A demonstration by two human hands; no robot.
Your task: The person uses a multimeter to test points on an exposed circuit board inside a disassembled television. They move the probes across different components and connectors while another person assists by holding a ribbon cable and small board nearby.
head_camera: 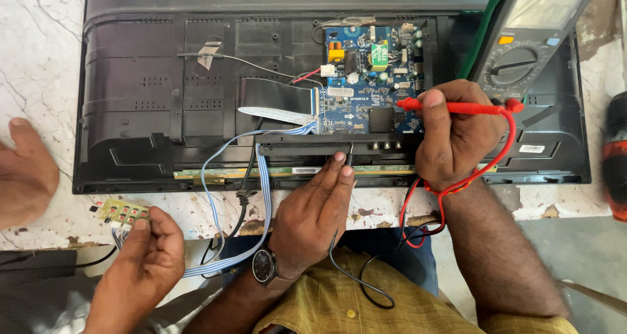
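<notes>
A flat television lies face down with its black back (144, 92) open, showing a blue circuit board (366, 79). My right hand (450, 138) holds a red meter probe (470, 107), whose tip touches the board's right side. My left hand (313, 210), with a wristwatch, pinches a thin black probe (349, 156) against the black strip just below the board. Red and black leads hang down from both hands towards my lap.
A grey multimeter (522, 46) lies at the top right on the set. Another person's hand (147, 249) holds a small green button board (121, 211) on a blue-white ribbon cable (264, 197). Their other hand (26, 177) rests at the left edge. A red-and-black tool (615, 157) lies at the right.
</notes>
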